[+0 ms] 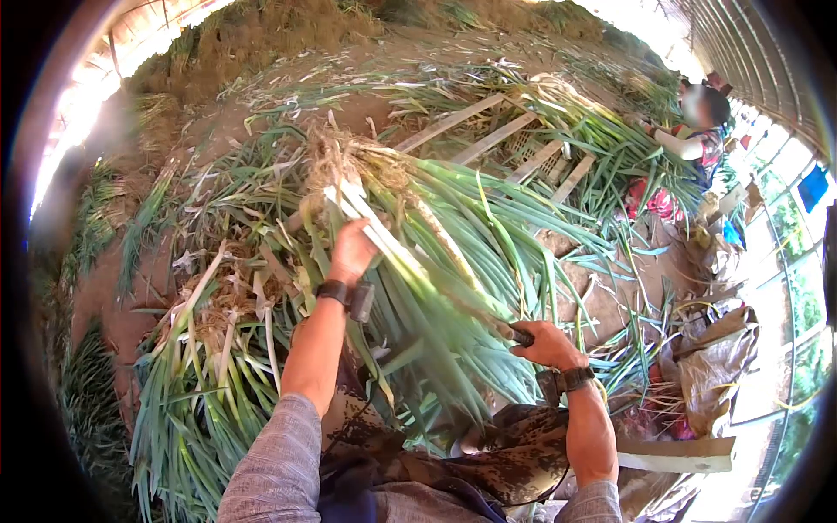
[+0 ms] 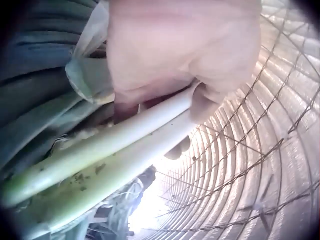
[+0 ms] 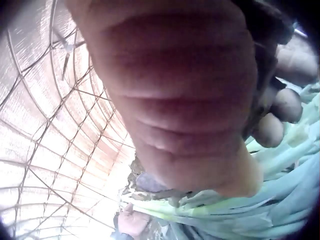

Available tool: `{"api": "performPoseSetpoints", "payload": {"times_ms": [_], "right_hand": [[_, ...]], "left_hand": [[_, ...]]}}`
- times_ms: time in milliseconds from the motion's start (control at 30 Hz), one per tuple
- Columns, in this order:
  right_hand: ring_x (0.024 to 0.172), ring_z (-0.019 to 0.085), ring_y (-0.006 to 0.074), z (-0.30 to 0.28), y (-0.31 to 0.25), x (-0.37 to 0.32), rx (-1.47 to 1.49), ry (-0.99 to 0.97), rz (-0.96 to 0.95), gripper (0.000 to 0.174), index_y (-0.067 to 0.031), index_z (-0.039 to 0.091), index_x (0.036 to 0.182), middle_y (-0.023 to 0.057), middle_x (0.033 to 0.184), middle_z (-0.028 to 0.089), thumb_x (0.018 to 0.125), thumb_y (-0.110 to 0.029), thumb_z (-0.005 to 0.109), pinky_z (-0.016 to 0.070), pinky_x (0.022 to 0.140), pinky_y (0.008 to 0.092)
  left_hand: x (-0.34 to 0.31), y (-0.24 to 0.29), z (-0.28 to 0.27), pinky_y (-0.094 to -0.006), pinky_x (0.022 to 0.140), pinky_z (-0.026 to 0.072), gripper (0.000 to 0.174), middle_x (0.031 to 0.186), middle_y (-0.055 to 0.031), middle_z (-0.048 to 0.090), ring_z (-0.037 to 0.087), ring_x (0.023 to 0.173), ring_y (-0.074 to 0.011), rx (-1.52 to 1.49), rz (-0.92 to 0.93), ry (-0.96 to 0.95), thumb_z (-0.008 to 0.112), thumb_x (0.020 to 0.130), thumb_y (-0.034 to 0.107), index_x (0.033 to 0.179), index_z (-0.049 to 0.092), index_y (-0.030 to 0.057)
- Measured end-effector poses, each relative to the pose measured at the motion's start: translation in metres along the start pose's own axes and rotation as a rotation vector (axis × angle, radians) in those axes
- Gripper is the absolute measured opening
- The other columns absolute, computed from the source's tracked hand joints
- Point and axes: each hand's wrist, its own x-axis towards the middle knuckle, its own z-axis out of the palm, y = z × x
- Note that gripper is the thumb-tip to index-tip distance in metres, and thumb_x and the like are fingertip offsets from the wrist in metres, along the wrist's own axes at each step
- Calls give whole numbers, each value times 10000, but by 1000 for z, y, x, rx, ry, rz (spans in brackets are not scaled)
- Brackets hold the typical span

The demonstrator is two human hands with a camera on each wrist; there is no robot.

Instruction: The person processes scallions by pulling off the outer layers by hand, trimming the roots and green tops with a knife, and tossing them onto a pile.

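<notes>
Gripping white onion stalks (image 1: 377, 234) in the curled left hand (image 1: 353, 253), at the left side of the leafy heap (image 1: 501, 222); clasping a dark handle (image 1: 522, 336) in the curled right hand (image 1: 551, 346), at the heap's near right edge. Also showing a rooted bunch (image 1: 209, 392) left of the heap and pale slats (image 1: 493, 139) beyond it.

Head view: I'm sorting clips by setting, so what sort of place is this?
Likely a farm tunnel or shed for handling crops: a curved, pale ribbed roof, heaps of long green-and-white leek-like plants, bare brown earth floor.
</notes>
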Motion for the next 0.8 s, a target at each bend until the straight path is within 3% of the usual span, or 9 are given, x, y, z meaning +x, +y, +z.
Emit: {"api": "performPoseSetpoints", "payload": {"times_ms": [67, 133, 167, 333, 467, 600, 633, 800], "right_hand": [[864, 680, 350, 6, 4, -3, 157, -41, -22, 467, -163, 678, 1205, 169, 927, 707, 778, -347, 723, 533, 764, 427], [845, 685, 332, 8, -3, 1, 160, -54, -40, 478, -169, 674, 1227, 168, 921, 709, 783, -340, 724, 536, 762, 418], [837, 686, 332, 9, -7, 3, 122, -48, -59, 475, -164, 677, 1223, 164, 917, 710, 780, -329, 726, 537, 760, 418], [826, 691, 337, 13, -11, 19, 178, 14, -171, 448, -160, 684, 1214, 169, 913, 714, 790, -302, 713, 543, 752, 416], [835, 694, 347, 12, -41, 28, 108, 185, -186, 406, -160, 687, 1196, 160, 907, 716, 809, -282, 707, 546, 764, 436], [842, 688, 363, 13, -57, 47, 108, 252, -173, 360, -172, 686, 1170, 163, 912, 713, 830, -290, 697, 550, 753, 453], [842, 688, 366, 17, -59, 53, 115, 320, -194, 343, -165, 686, 1152, 163, 920, 716, 827, -276, 699, 550, 753, 462], [868, 696, 345, 19, -81, 74, 121, 412, -223, 365, -127, 676, 1161, 153, 942, 720, 826, -267, 714, 554, 788, 430]], "left_hand": [[-5, 11, 6, -556, 892, 533, 307, 1023, -134, 678, 665, 952, -300, -100, -15, -23, 594, 849, 177, 1117, 604, 28], [-5, 15, 0, -559, 846, 532, 324, 1038, -137, 678, 660, 956, -295, -177, -19, -199, 567, 858, 195, 1130, 606, 24], [-5, 15, -2, -559, 846, 532, 324, 1038, -137, 678, 660, 956, -295, -173, -20, -197, 567, 858, 195, 1130, 606, 24], [-4, 6, 14, -459, 907, 506, 341, 1056, -176, 682, 632, 951, -318, -127, 6, -55, 584, 849, 222, 1086, 619, -20], [-8, -5, 29, -401, 957, 487, 350, 1067, -167, 678, 632, 1009, -291, -66, -45, -106, 600, 858, 228, 1084, 634, -38], [-12, -22, 27, -417, 997, 460, 330, 1085, -119, 680, 626, 1032, -278, -183, -116, -66, 573, 902, 270, 1126, 633, 35], [-13, -22, 29, -427, 1004, 452, 328, 1108, -89, 675, 621, 1051, -269, -157, -145, -164, 558, 922, 295, 1152, 619, 70], [-22, -18, 42, -439, 998, 454, 301, 1112, -76, 671, 616, 1059, -263, -130, -208, -164, 558, 926, 285, 1156, 614, 99]]}}
